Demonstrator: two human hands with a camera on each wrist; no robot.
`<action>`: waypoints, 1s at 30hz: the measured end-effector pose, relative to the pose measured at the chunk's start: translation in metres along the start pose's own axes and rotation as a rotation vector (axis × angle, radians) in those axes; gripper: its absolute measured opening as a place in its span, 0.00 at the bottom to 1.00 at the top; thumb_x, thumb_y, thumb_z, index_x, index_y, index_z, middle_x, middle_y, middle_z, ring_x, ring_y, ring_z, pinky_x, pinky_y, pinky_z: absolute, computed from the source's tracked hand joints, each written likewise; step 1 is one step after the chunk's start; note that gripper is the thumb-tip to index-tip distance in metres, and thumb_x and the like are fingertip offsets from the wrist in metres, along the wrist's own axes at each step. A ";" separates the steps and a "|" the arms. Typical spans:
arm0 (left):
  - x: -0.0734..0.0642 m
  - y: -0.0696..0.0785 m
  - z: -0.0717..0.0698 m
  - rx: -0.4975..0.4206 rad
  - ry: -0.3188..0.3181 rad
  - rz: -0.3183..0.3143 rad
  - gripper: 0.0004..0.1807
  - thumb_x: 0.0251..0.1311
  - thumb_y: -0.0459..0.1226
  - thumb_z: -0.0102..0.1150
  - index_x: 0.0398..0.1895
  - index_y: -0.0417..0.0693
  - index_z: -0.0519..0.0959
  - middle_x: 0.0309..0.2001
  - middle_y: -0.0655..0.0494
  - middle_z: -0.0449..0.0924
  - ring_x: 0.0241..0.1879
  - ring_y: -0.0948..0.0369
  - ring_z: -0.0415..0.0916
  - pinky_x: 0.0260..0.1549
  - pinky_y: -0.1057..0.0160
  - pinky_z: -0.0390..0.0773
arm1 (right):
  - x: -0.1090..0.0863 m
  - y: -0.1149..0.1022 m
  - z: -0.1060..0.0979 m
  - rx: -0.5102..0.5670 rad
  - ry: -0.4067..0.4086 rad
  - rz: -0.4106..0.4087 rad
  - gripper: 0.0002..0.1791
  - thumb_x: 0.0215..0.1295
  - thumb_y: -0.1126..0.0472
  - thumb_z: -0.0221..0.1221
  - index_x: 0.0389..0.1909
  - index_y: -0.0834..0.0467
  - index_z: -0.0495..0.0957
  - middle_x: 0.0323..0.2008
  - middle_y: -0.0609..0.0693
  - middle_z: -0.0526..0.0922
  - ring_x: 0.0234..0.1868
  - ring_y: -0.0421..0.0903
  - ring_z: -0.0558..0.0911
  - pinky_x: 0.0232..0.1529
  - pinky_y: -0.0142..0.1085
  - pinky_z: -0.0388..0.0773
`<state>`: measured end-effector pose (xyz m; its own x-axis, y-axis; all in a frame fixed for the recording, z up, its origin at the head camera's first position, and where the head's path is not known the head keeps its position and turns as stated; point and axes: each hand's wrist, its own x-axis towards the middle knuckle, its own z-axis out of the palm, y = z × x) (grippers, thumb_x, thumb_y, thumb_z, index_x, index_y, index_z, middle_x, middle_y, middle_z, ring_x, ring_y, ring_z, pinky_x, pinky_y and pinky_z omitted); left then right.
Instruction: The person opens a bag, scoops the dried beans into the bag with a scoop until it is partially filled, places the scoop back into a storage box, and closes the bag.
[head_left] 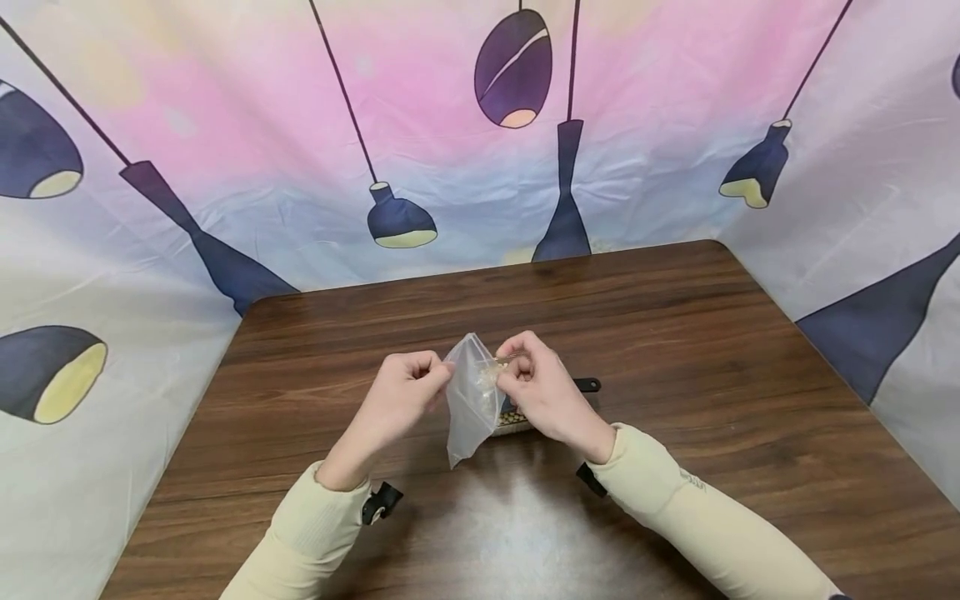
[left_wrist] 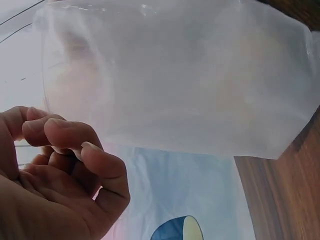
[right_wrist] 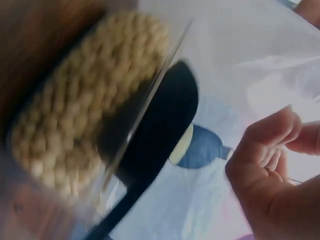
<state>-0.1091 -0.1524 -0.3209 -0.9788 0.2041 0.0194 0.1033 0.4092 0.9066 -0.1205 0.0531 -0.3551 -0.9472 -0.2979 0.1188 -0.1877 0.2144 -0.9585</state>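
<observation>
A translucent plastic bag (head_left: 467, 408) hangs upright between my two hands above the table. My left hand (head_left: 399, 390) pinches its upper left edge between thumb and forefinger. On the other side, the fingertips of my right hand (head_left: 546, 390) grip the upper right edge. Pale yellow bits show through the bag's upper part; whether they lie inside or behind it I cannot tell. Behind the bag and right hand stands a clear container (head_left: 513, 428) of yellowish soybeans (right_wrist: 75, 90), partly hidden. A black scoop (right_wrist: 162, 112) rests in the beans, its handle sticking out to the right.
The dark brown wooden table (head_left: 720, 400) extends around the container on all sides. A fabric backdrop (head_left: 450, 142) printed with hanging lamps surrounds its back and sides. A black strap piece (head_left: 381, 502) sits at the left sleeve cuff.
</observation>
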 end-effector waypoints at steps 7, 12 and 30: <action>-0.004 0.005 0.003 0.039 -0.003 -0.007 0.20 0.68 0.42 0.56 0.19 0.41 0.74 0.13 0.56 0.65 0.15 0.63 0.60 0.16 0.66 0.62 | -0.007 -0.012 -0.003 -0.185 -0.069 -0.056 0.13 0.69 0.59 0.53 0.51 0.56 0.69 0.30 0.46 0.78 0.29 0.42 0.77 0.34 0.37 0.73; -0.006 0.011 0.007 0.059 -0.017 0.027 0.20 0.67 0.45 0.58 0.20 0.43 0.76 0.13 0.55 0.66 0.16 0.62 0.62 0.19 0.66 0.64 | -0.009 -0.020 0.003 -0.089 -0.225 0.054 0.18 0.69 0.58 0.57 0.45 0.60 0.58 0.32 0.52 0.77 0.28 0.44 0.78 0.33 0.38 0.74; -0.003 -0.012 0.015 0.609 -0.014 0.455 0.80 0.29 0.66 0.75 0.77 0.45 0.33 0.74 0.46 0.46 0.72 0.50 0.48 0.66 0.44 0.53 | 0.001 -0.014 -0.003 0.089 -0.261 -0.063 0.18 0.70 0.70 0.52 0.57 0.56 0.75 0.39 0.53 0.85 0.34 0.44 0.82 0.32 0.38 0.79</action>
<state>-0.1048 -0.1444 -0.3379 -0.8145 0.4795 0.3264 0.5794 0.6997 0.4180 -0.1193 0.0522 -0.3409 -0.8331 -0.5403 0.1187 -0.2091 0.1088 -0.9718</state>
